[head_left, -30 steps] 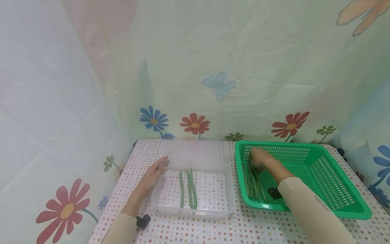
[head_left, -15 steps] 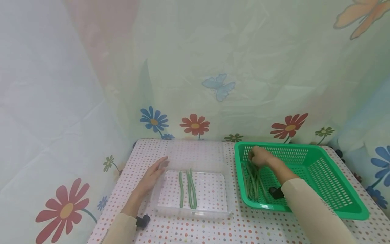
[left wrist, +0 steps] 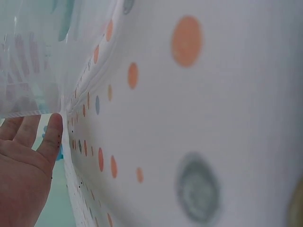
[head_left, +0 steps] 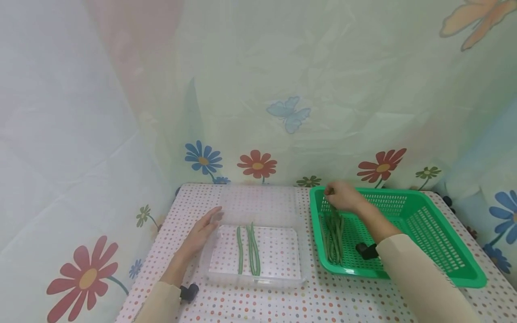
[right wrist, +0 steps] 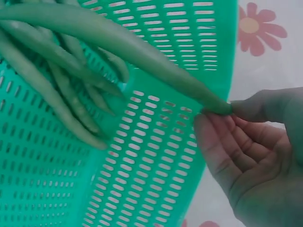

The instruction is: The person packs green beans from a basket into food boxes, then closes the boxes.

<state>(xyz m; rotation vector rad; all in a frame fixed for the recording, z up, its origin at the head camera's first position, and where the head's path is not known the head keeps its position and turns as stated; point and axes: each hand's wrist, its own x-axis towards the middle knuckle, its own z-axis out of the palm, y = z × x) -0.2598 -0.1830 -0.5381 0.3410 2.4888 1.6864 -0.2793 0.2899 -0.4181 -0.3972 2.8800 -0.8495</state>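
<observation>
My right hand [head_left: 343, 196] pinches one end of a green bean [right wrist: 156, 61] between thumb and fingertips, above the far left corner of the green basket [head_left: 408, 281]. Under it, several more green beans [head_left: 334, 242] lie along the basket's left side. A clear plastic container [head_left: 278, 283] stands left of the basket, with three green beans [head_left: 254, 253] lying lengthwise in it. Its left edge is beside my left hand [head_left: 199, 233], whose fingers are extended; in the left wrist view the fingers [left wrist: 51, 139] reach up against or just behind the clear wall.
The container's clear lid [head_left: 260, 202] lies folded back behind it. A dotted cloth [head_left: 282, 307] covers the table. Flower-printed sheets [head_left: 343, 112] hang close behind and at both sides. The basket's raised rim surrounds the loose beans.
My right hand has risen and moved back toward the basket's far left corner, drawing a green bean up from the pile. The left hand has stayed in place beside the container.
</observation>
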